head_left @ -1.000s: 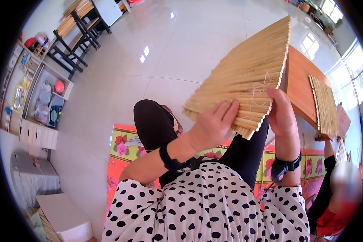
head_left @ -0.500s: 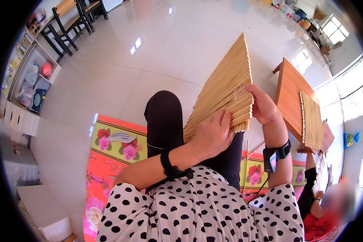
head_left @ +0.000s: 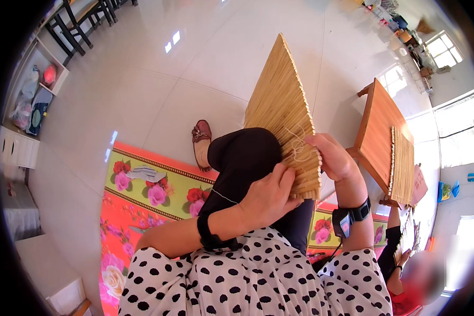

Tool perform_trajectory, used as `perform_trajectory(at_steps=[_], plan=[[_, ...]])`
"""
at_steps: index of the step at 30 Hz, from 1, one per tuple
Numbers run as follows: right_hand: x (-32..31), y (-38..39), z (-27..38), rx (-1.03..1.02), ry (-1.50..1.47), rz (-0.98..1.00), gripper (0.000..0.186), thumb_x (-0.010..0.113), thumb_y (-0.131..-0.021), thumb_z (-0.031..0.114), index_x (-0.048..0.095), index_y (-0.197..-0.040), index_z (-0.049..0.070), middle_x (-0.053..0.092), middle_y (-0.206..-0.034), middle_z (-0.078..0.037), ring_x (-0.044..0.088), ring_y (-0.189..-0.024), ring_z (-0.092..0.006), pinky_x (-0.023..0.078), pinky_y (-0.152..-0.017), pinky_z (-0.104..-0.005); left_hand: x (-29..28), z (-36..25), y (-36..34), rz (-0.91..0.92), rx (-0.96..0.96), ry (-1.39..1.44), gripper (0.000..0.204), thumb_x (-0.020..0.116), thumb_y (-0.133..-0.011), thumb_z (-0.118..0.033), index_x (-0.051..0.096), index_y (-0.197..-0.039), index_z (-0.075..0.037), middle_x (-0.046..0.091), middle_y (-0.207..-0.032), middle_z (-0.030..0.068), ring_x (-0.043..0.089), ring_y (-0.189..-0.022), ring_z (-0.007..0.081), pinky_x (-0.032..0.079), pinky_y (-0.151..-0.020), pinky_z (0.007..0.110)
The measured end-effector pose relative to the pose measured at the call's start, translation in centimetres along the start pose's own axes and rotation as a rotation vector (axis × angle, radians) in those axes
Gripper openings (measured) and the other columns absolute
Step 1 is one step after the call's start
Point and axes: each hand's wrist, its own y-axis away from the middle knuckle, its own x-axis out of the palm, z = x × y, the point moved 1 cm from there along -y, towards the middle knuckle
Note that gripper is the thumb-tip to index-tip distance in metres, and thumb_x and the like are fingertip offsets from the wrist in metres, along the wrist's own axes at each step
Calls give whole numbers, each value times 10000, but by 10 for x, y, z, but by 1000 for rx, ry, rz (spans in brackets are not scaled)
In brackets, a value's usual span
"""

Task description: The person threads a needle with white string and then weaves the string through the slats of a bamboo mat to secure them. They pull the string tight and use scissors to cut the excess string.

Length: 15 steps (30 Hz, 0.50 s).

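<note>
- Straw mat just swung left, now partly behind the knee, probably steadier to work on
- Left hand pinching its near end
- Right hand gripping the right edge near loose thread

right: wooden table; left: pale shelf holding pink round object, white drawers below; lower left: floral sheet, pale cloth on it; upper right: bright window
</note>
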Motion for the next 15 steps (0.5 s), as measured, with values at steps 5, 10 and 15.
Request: perform_trajectory(at_steps=[5,10,15], plan=[[1,18,-1,-13,-32,-60,359,563,-940,277,592,-1066,-58,648,-942,-82,622,-819,-134,503,-724,-265,-16,18,-8,25,-61,319,501,759,-772,-256,504,-1135,-24,536,-1036,146,631,-838,294,531,-675,371],[-3,27,-13,-65,-70,-44,417,515,-977,328,567,-1137,-54,643,-1044,-93,606,-936,-132,494,-773,-263,-15,26,-40,-199,-155,469,365,698,-831,-100,506,-1116,26,556,-985,142,621,-811,230,505,-661,312],[1,40,-13,-106,22,-110,409,494,-989,302,549,-1204,-41,626,-1117,-90,587,-1012,-129,482,-833,-253,-15,28,-57,-72,-165,407,217,647,-869,-73,559,-1035,36,586,-1009,91,581,-850,136,469,-648,232]])
